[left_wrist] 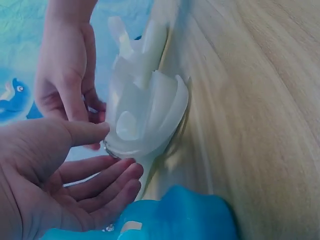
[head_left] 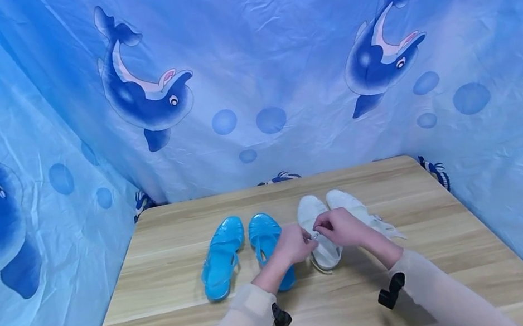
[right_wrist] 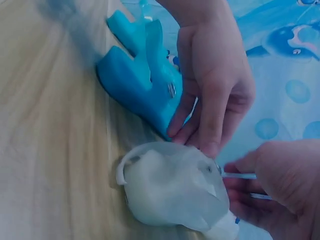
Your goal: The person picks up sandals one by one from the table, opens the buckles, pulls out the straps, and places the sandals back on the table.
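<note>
Both hands meet over the left one of two white sandals (head_left: 327,254), which sits on the table with its heel toward me. At the side of this sandal a small metal buckle (left_wrist: 111,151) shows. My left hand (head_left: 294,244) pinches the strap at the buckle between thumb and fingers. From the other side, my right hand (head_left: 344,226) pinches the thin pale strap end (right_wrist: 240,175) that runs out of the buckle. Fingers partly hide the fastening in the head view. The second white sandal (head_left: 345,201) lies just beyond the right hand, its ankle strap (head_left: 388,227) loose.
A blue sandal (head_left: 218,282) stands left on the wooden table (head_left: 159,291). Another blue sandal (head_left: 263,225) stands beside the white pair, partly behind the left forearm. A blue dolphin-print curtain (head_left: 268,72) hangs behind and at both sides.
</note>
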Tool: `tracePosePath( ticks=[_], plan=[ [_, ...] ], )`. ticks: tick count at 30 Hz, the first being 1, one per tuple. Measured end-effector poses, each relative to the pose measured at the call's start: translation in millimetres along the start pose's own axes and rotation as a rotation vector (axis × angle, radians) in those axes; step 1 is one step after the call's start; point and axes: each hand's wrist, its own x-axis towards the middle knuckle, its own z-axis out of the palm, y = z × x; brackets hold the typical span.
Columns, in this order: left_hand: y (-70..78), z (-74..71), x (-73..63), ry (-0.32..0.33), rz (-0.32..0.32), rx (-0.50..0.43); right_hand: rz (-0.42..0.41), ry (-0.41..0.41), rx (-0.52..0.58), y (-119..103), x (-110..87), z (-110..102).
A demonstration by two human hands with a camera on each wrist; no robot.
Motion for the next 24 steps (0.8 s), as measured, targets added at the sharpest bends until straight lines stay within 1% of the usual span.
tracePosePath(
  ticks=[2,4,7,9,11,14,18,20,22,24],
  plan=[
    [-0.4,1.5,2.0,0.018,-0.032,-0.040,-0.048,-0.071,-0.007,4,8.6,-4],
    [-1.2,2.8,3.7,0.039,-0.068,-0.087,-0.077,-0.165,0.003,8,17.7,-9],
    [-3.0,4.8,5.5,0.054,-0.112,-0.158,-0.081,-0.302,0.051,15,31.3,-15],
    [-4.4,5.5,6.2,0.059,-0.121,-0.190,-0.077,-0.369,0.084,19,38.6,-16],
    [-5.6,5.9,6.6,0.062,-0.122,-0.221,-0.070,-0.419,0.115,23,43.3,-16],
    [-6.6,4.6,7.4,0.075,-0.093,-0.229,-0.057,-0.454,0.156,29,45.0,-15],
    [-7.1,1.8,8.1,0.079,-0.036,-0.177,-0.025,-0.461,0.223,32,40.0,-12],
    [-7.0,1.6,7.9,0.070,-0.027,-0.169,-0.021,-0.452,0.246,33,38.2,-10],
    [-6.4,2.1,7.0,0.051,-0.029,-0.181,-0.034,-0.440,0.247,34,37.5,-9],
    [-6.2,3.7,6.9,0.048,-0.031,-0.198,-0.049,-0.431,0.237,36,37.7,-6]
  ],
)
